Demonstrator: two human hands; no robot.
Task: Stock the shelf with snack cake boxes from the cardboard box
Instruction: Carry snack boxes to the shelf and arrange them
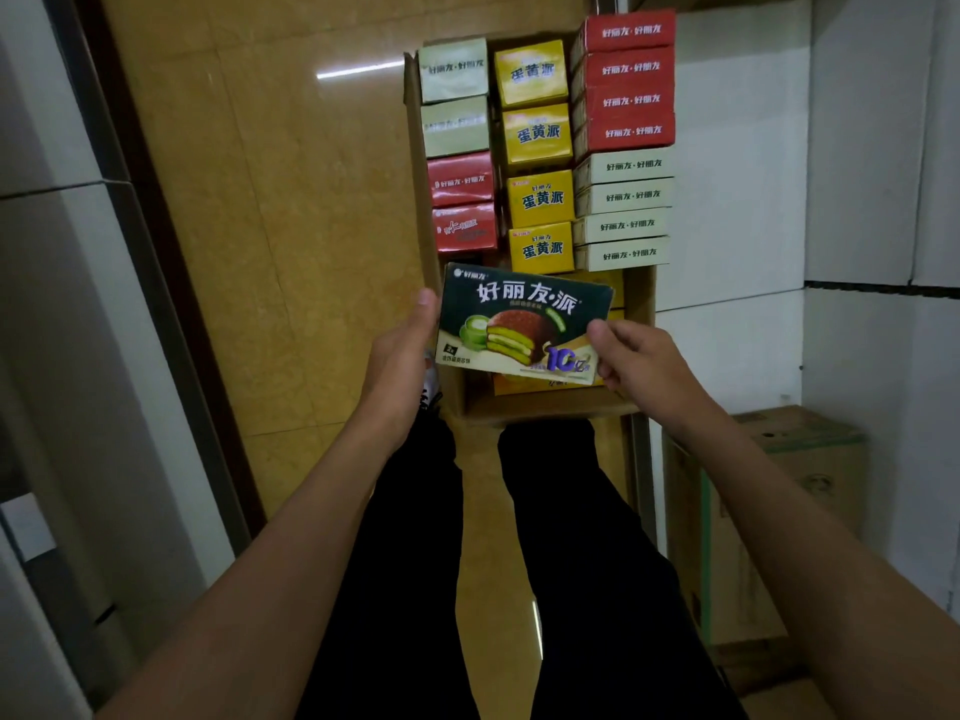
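Observation:
A dark green snack cake box (524,319) with a chocolate pie picture is held face-up above the near end of the open cardboard box (545,407) on the floor. My left hand (402,350) grips its left edge, thumb on top. My right hand (636,363) pinches its lower right corner. Inside the cardboard box stand rows of pale green boxes (453,70), red boxes (461,179) and yellow boxes (540,197). Along its right side runs a higher stack of red boxes (626,83) and white boxes (623,210).
The cardboard box sits on a glossy tan floor (291,226), just beyond my black-trousered legs (571,563). A white shelf unit (753,148) stands to the right, with a sealed brown carton (779,511) at its foot. A grey cabinet with a dark frame (78,304) lines the left.

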